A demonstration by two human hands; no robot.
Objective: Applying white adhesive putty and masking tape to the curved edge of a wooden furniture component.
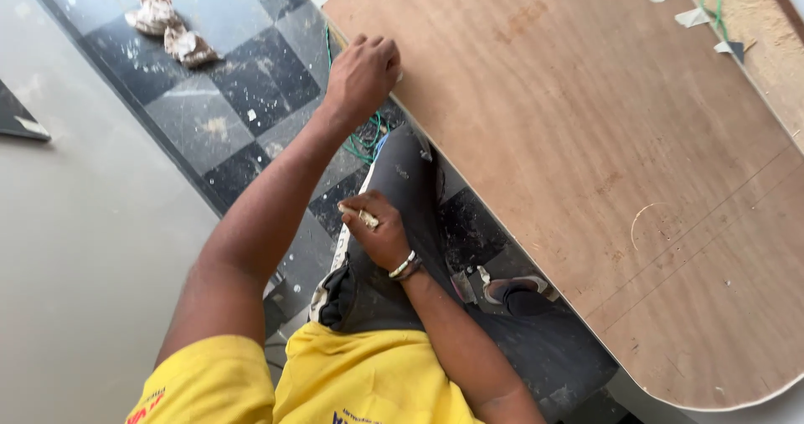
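- The left hand (362, 74) was closed, knuckles up, pressed on the plywood board's (586, 164) near edge.
- A small pale wad (362, 217) was pinched in the right hand (378, 233), over the knee.
- Edge rubbing seemed under way; steady pressure would be needed.

The large brown plywood panel with a rounded corner (586, 139) is cut off by the top and right picture edges, so its full outline cannot be told. The fingertips of the left hand (362, 74) curl over the panel's edge and are hidden. The small pale crumpled object (362, 217) pinched in the right hand (381, 235) is too small to identify.
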